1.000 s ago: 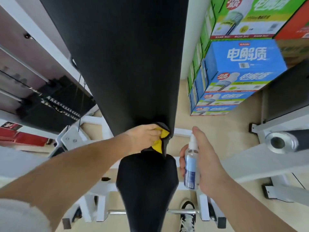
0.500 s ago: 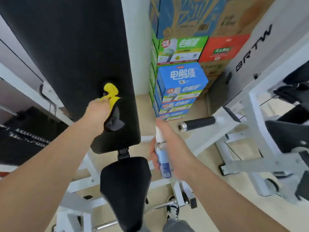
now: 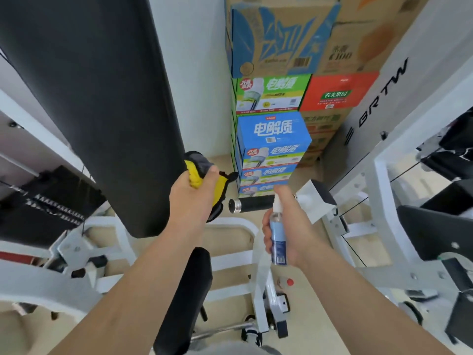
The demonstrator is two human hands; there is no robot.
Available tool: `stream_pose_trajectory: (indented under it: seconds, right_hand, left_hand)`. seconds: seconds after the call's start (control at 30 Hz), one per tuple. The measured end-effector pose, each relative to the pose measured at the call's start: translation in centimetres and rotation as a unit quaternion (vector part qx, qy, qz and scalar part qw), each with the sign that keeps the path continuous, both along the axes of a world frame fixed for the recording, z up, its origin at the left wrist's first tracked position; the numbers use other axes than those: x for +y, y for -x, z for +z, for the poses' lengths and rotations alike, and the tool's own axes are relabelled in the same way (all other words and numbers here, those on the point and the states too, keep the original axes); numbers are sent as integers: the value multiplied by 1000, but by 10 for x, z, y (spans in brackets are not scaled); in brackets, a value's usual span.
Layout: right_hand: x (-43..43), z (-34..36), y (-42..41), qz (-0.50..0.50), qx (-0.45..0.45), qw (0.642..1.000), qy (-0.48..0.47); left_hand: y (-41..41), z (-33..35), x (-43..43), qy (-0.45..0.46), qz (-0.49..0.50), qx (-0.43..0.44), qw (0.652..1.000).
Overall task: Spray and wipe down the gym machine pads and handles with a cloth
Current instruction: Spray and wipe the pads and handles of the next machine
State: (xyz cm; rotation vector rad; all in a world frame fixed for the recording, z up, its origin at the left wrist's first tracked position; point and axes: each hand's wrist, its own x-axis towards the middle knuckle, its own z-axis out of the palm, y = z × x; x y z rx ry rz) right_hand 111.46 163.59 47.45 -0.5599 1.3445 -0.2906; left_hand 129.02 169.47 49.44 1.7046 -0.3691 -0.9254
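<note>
Head view gives us the cloth [image 3: 199,175], yellow and grey, bunched in the left hand [image 3: 192,201], whose fingers curl tightly round it. It sits right at the lower right edge of the tall black back pad [image 3: 102,98] (whether it actually touches the pad we cannot tell). Just right of the cloth, a black handle [image 3: 253,204] with a silver end cap runs level, its cap close to the cloth but apart from it. The right hand [image 3: 294,226] grips a clear spray bottle [image 3: 277,242] with a blue label, held upright, its white nozzle in front of the handle's far end. Below the two forearms we see the black seat pad [image 3: 186,285], directly under the back pad, carried on the white frame [image 3: 258,278] of the machine. A small red knob [image 3: 289,282] shows on that frame near the beige floor [image 3: 230,237]. Left of the back pad stands a dark weight stack [image 3: 51,208]. Behind the handle, against the white wall, cardboard boxes [image 3: 273,139] are piled up in blue, green and red.
</note>
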Motion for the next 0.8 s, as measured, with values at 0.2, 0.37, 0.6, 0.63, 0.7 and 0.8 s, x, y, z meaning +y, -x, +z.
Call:
stream_pose_trajectory:
  seconds: [0.2,0.37,0.6,0.63,0.7,0.8]
  right_hand:
    - [-9,-28,-8,27,-2,999,-18]
    - [-9,-37,-15,33,1,999,-17]
    - [-8,-41,-13,25,-16,999,-19]
    - [-8,-39,-11,24,-21,999,-19]
    - [-10,-39,-3,15,-24,1000,-9]
    - [-15,-38,20,-3,-24,1000,-6]
  left_hand:
    - [11,5,-3,-5,66,-21,998]
    - [12,11,0,-24,76,-25,997]
    - [18,8,0,-24,4,-149,989]
    - [21,5,-1,-17,-33,-215,976]
    - [28,-3,-5,22,-143,-396,907]
    - [42,-20,-24,-13,-393,-568,723]
